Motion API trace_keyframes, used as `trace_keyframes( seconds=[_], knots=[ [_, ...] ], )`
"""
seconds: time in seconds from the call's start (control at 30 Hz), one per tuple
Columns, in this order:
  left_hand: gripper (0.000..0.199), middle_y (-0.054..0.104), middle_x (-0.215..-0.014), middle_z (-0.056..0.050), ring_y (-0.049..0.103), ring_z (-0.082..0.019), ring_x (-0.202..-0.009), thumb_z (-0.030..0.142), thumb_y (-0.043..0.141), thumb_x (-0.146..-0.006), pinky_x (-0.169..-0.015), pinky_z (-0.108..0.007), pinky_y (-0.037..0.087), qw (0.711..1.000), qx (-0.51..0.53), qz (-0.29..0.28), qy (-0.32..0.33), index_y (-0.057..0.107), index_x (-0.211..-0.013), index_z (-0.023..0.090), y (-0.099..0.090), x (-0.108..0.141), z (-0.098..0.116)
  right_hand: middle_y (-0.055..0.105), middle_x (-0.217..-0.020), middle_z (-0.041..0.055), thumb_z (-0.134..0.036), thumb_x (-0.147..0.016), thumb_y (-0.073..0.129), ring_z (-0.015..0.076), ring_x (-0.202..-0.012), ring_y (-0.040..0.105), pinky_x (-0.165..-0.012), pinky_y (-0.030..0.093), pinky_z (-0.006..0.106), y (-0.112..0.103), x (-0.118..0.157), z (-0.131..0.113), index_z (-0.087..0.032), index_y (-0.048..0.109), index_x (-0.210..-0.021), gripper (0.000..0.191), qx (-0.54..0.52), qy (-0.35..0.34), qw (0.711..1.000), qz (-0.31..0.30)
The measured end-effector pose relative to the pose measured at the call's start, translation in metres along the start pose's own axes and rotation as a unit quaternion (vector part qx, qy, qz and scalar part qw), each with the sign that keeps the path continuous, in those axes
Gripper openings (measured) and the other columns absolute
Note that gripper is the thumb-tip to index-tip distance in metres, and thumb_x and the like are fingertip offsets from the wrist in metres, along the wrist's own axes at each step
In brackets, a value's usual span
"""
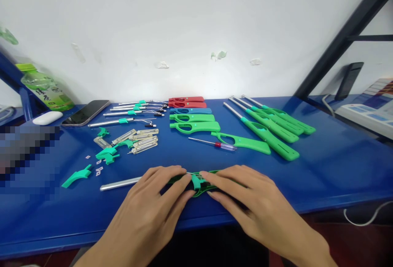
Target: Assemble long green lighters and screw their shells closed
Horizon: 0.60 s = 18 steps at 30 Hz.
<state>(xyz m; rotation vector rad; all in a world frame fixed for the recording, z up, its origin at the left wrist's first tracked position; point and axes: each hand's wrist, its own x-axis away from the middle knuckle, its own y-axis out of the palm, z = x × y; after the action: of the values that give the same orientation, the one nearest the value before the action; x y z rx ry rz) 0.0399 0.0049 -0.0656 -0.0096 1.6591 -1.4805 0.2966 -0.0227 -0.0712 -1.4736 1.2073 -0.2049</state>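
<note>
Near the front edge of the blue table (159, 158), a green lighter casing (201, 192) lies between my hands, its hollow side up. A teal trigger piece (195, 182) sits in it, and a metal tube (121, 183) sticks out to the left. My left hand (156, 201) is closed on the casing's left part, fingertips beside the trigger. My right hand (253, 201) is closed on its right part, fingertips just right of the trigger. The fingers hide much of the casing's inside.
Behind lie metal tubes with wires (123, 121), clear fuel tanks (144, 144), teal pieces (78, 176), coloured casings (196, 126), a screwdriver (225, 146) and several whole green lighters (273, 140). At left are a phone (87, 113), white case (47, 118) and bottle (46, 89).
</note>
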Motion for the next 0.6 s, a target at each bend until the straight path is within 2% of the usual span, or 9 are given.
trace_keyframes(
  seconds=[0.13, 0.3, 0.37, 0.47, 0.6],
  knots=[
    [0.028, 0.071, -0.125, -0.005, 0.069, -0.021, -0.108, 0.02, 0.059, -0.11, -0.097, -0.038, 0.056, 0.999, 0.012, 0.0, -0.037, 0.061, -0.137, 0.026, 0.0, 0.002, -0.001, 0.078, -0.126, 0.0034, -0.023, -0.111, 0.06, 0.0215, -0.108, 0.075, -0.098, 0.06, 0.04, 0.002, -0.001, 0.001, -0.028, 0.064, -0.14, 0.03, -0.026, 0.007, 0.999, 0.019],
    [0.041, 0.066, -0.145, -0.004, 0.068, -0.027, -0.127, 0.033, 0.055, -0.111, -0.107, -0.05, 0.058, 0.994, -0.004, -0.043, -0.1, 0.054, -0.152, 0.036, -0.011, 0.008, -0.015, 0.077, -0.125, 0.0032, -0.026, -0.11, 0.062, 0.0212, -0.107, 0.075, -0.095, 0.062, 0.038, 0.002, -0.003, 0.002, -0.028, 0.066, -0.139, 0.029, -0.041, 0.017, 0.999, 0.017],
    [0.04, 0.066, -0.144, -0.004, 0.069, -0.028, -0.127, 0.038, 0.054, -0.111, -0.107, -0.051, 0.059, 0.99, -0.004, -0.069, -0.126, 0.056, -0.151, 0.038, -0.018, 0.011, -0.024, 0.077, -0.125, 0.0032, -0.026, -0.11, 0.062, 0.0211, -0.107, 0.075, -0.094, 0.062, 0.038, 0.002, -0.003, 0.002, -0.028, 0.066, -0.139, 0.029, -0.042, 0.021, 0.999, 0.013],
    [0.03, 0.071, -0.133, -0.002, 0.076, -0.024, -0.113, 0.041, 0.056, -0.111, -0.096, -0.041, 0.064, 0.988, 0.013, -0.081, -0.132, 0.067, -0.138, 0.039, -0.026, 0.013, -0.036, 0.077, -0.124, 0.0028, -0.026, -0.11, 0.061, 0.021, -0.107, 0.075, -0.094, 0.063, 0.038, 0.001, -0.003, 0.002, -0.029, 0.068, -0.137, 0.028, -0.04, 0.024, 0.999, 0.009],
    [0.022, 0.075, -0.117, 0.001, 0.078, -0.016, -0.1, 0.034, 0.057, -0.111, -0.089, -0.027, 0.063, 0.992, 0.046, -0.062, -0.097, 0.074, -0.125, 0.037, -0.03, 0.011, -0.044, 0.077, -0.123, 0.0029, -0.028, -0.111, 0.059, 0.0212, -0.105, 0.075, -0.093, 0.063, 0.038, 0.001, -0.003, 0.002, -0.03, 0.069, -0.135, 0.026, -0.037, 0.028, 0.999, 0.006]
  ],
)
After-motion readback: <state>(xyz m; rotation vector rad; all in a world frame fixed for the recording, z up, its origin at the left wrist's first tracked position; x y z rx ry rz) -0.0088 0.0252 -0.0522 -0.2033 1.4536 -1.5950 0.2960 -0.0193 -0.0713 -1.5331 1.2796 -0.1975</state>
